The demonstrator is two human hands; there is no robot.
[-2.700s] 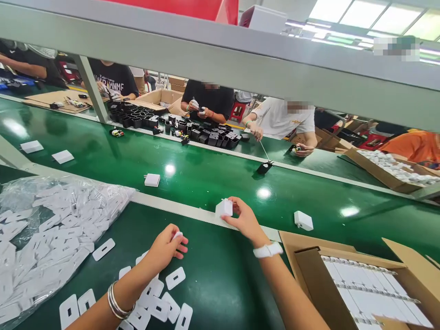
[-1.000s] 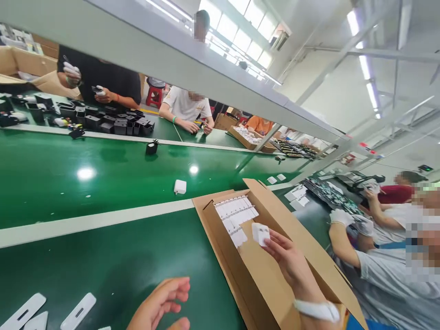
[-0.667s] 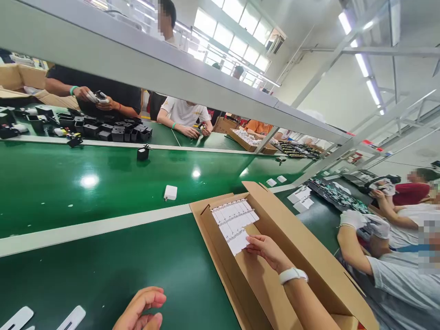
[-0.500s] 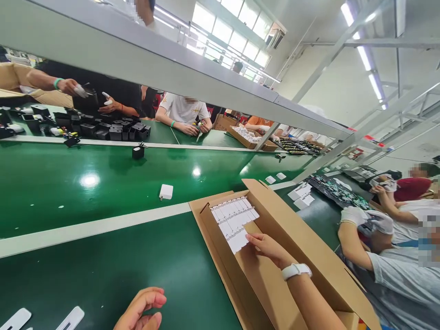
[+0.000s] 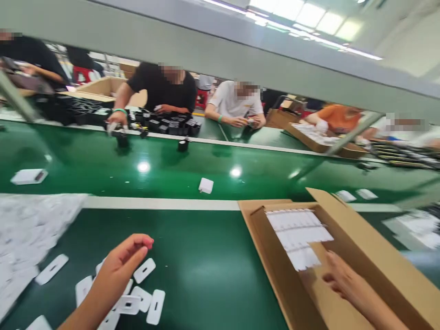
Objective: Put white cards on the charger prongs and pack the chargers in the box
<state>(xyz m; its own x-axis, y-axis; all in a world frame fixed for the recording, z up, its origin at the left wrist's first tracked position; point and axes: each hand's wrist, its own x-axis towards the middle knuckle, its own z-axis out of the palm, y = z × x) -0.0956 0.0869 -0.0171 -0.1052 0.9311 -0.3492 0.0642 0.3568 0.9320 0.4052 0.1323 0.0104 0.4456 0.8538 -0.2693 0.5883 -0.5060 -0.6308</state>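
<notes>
My left hand (image 5: 120,261) hovers above the green table, fingers loosely curled, the thumb a little apart and nothing seen in it. Under and around it lie several flat white plastic plates (image 5: 156,306) with a dark slot, some overlapping. My right hand (image 5: 343,277), smeared by motion, is over an open cardboard box (image 5: 271,275); its fingers are apart and no object shows in them. Inside the box's far end, white pieces (image 5: 292,227) stand packed in rows, just left of and beyond the right fingertips.
A pile of white pieces (image 5: 37,233) covers the left side. Beyond a pale rail (image 5: 165,203) runs a shiny green strip with a white adapter (image 5: 206,185) and a black part (image 5: 183,145). Co-workers sit opposite at black housings (image 5: 172,123). A grey beam (image 5: 206,50) crosses overhead.
The view has swung left, bringing the plates and the white pile into sight. My right hand has come away from the packed rows, and my left hand is now over the plates.
</notes>
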